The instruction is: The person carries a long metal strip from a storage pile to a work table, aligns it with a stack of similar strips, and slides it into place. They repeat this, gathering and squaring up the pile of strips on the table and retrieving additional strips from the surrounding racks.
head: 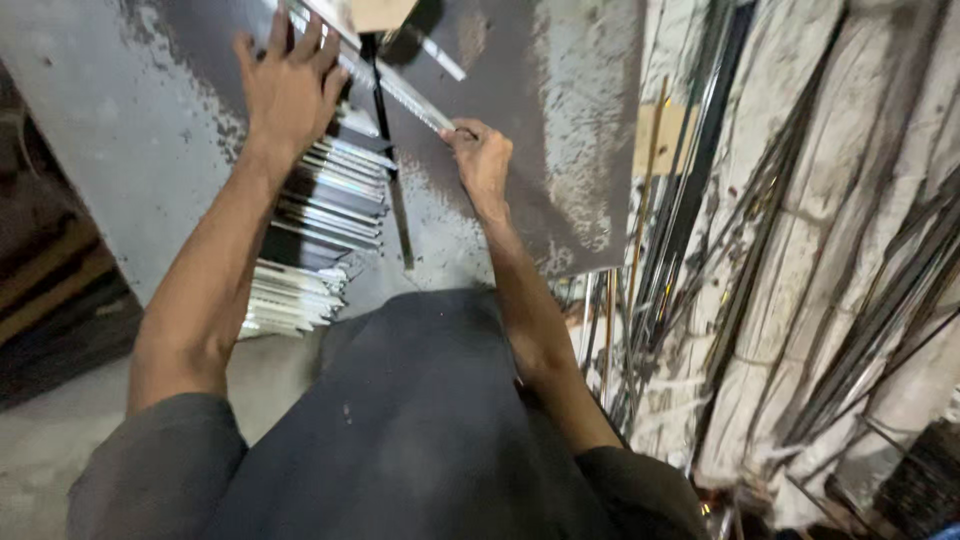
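left hand point(290, 85) flat on stacked shiny strips point(315, 235), right hand point(480, 160) gripping metal bar point(395, 90)

Metal strip point(400, 90): far end cut off by top edge, near end hidden in right hand point(482, 160). Left hand point(290, 85) fingertips run out of frame. Stack of metal pieces point(315, 245) partly behind left forearm. Rods at right blurred, count unclear.
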`<state>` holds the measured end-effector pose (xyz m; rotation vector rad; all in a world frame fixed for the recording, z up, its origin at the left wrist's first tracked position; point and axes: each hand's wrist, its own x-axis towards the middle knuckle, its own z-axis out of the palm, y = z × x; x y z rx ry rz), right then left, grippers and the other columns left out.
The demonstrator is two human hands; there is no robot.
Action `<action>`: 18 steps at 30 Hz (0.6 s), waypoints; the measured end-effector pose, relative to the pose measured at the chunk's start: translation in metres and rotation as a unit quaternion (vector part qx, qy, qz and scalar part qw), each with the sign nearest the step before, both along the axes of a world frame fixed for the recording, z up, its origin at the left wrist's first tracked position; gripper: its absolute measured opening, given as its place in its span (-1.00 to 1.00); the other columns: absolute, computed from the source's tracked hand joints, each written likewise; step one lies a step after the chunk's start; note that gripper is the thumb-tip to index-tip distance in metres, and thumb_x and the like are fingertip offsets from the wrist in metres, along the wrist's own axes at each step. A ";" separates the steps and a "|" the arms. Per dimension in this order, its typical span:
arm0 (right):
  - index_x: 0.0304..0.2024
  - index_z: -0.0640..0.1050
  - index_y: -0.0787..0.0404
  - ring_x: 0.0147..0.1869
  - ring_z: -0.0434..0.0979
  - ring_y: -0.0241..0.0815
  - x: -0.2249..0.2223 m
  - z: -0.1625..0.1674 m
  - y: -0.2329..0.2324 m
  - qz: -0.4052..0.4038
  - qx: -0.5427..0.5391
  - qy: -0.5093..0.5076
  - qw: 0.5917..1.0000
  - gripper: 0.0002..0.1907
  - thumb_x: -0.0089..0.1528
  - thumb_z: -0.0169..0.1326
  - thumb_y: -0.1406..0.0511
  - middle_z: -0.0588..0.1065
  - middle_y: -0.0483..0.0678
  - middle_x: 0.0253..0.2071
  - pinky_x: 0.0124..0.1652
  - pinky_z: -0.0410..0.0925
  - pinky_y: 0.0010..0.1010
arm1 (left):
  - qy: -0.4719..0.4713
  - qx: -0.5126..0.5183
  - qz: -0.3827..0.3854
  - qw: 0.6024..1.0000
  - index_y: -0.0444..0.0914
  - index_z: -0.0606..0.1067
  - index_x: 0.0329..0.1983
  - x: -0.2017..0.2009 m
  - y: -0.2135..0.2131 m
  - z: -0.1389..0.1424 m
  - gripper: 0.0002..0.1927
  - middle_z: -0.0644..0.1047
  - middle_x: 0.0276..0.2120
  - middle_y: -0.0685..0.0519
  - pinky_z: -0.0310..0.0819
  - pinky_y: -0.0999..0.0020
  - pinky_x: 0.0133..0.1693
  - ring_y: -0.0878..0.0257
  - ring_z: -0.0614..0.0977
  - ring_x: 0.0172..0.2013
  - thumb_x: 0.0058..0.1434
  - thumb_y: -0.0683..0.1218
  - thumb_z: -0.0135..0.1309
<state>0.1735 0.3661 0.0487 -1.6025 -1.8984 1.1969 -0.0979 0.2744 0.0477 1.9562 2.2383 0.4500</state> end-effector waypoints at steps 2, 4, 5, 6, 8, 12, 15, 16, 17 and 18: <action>-0.25 0.70 0.33 -0.46 0.63 -0.35 0.007 0.001 0.012 -0.039 -0.035 0.061 0.997 -0.84 0.14 0.28 0.37 0.64 -0.05 -0.49 -0.38 0.46 -0.47 | 0.044 -0.005 -0.007 0.999 -0.21 0.52 0.29 0.004 -0.005 0.003 -0.60 0.53 0.25 -0.02 -0.02 -0.45 0.23 -0.10 0.34 0.43 0.56 0.09 -0.05; -0.25 0.70 0.34 -0.43 0.60 -0.37 0.022 0.000 0.012 -0.079 -0.069 0.125 0.987 -0.84 0.15 0.28 0.37 0.64 -0.07 -0.46 -0.38 0.45 -0.48 | 0.040 -0.020 -0.013 0.999 -0.20 0.52 0.28 0.015 -0.025 0.003 -0.57 0.53 0.27 -0.03 -0.02 -0.47 0.21 -0.12 0.36 0.40 0.58 0.16 -0.04; -0.24 0.70 0.35 -0.42 0.58 -0.38 0.029 0.002 0.008 -0.100 -0.090 0.153 0.979 -0.84 0.16 0.29 0.37 0.63 -0.07 -0.45 -0.38 0.45 -0.49 | 0.034 -0.031 -0.016 0.999 -0.19 0.53 0.27 0.020 -0.037 0.003 -0.55 0.53 0.29 -0.04 -0.02 -0.48 0.20 -0.14 0.37 0.38 0.59 0.20 -0.03; -0.24 0.71 0.35 -0.42 0.55 -0.38 0.033 0.005 0.003 -0.083 -0.070 0.141 0.984 -0.84 0.18 0.28 0.36 0.62 -0.08 -0.46 -0.38 0.43 -0.49 | 0.016 -0.039 -0.015 0.999 -0.20 0.52 0.27 0.022 -0.044 0.002 -0.56 0.53 0.29 -0.03 -0.02 -0.50 0.20 -0.14 0.37 0.39 0.59 0.19 -0.04; -0.22 0.72 0.36 -0.41 0.50 -0.40 0.032 0.012 -0.007 -0.042 -0.039 0.105 0.993 -0.84 0.22 0.28 0.35 0.60 -0.08 -0.48 -0.38 0.39 -0.50 | -0.028 -0.063 -0.008 0.998 -0.23 0.51 0.28 0.025 -0.054 0.002 -0.57 0.53 0.29 -0.03 -0.02 -0.53 0.19 -0.16 0.37 0.40 0.61 0.16 -0.06; -0.23 0.71 0.37 -0.43 0.57 -0.38 -0.010 0.021 -0.008 -0.019 -0.074 0.094 0.993 -0.82 0.19 0.26 0.35 0.62 -0.06 -0.48 -0.38 0.44 -0.49 | -0.022 -0.042 -0.004 0.999 -0.19 0.52 0.27 0.018 -0.048 0.002 -0.58 0.52 0.29 -0.03 -0.01 -0.51 0.17 -0.16 0.35 0.41 0.60 0.16 -0.06; -0.21 0.70 0.37 -0.44 0.62 -0.34 -0.042 0.022 -0.015 -0.040 -0.105 0.027 0.993 -0.77 0.12 0.29 0.35 0.65 -0.03 -0.47 -0.39 0.46 -0.49 | -0.068 -0.032 0.003 0.997 -0.24 0.45 0.35 0.018 -0.045 0.000 -0.56 0.44 0.38 -0.11 0.01 -0.47 0.17 -0.18 0.29 0.45 0.62 0.12 -0.08; -0.17 0.68 0.38 -0.42 0.62 -0.31 -0.051 0.020 -0.018 -0.054 -0.126 0.026 0.990 -0.76 0.13 0.29 0.36 0.66 0.00 -0.44 -0.39 0.47 -0.48 | -0.080 -0.029 0.006 0.996 -0.24 0.42 0.40 0.020 -0.045 -0.002 -0.54 0.40 0.42 -0.13 0.00 -0.48 0.16 -0.21 0.26 0.45 0.62 0.11 -0.08; -0.14 0.66 0.38 -0.40 0.63 -0.28 -0.058 0.017 -0.020 -0.066 -0.149 0.026 0.986 -0.74 0.14 0.28 0.36 0.67 0.02 -0.42 -0.39 0.47 -0.47 | -0.091 -0.027 0.009 0.995 -0.25 0.40 0.44 0.023 -0.047 -0.005 -0.52 0.36 0.45 -0.15 -0.01 -0.50 0.15 -0.23 0.23 0.46 0.62 0.11 -0.08; -0.01 0.58 0.39 -0.31 0.67 -0.22 -0.069 0.014 -0.022 -0.078 -0.190 0.139 0.969 -0.67 0.17 0.22 0.42 0.67 0.09 -0.30 -0.33 0.53 -0.43 | -0.089 -0.035 0.022 0.995 -0.23 0.40 0.46 0.024 -0.048 -0.008 -0.48 0.30 0.46 -0.21 -0.03 -0.52 0.11 -0.25 0.20 0.44 0.58 0.12 -0.06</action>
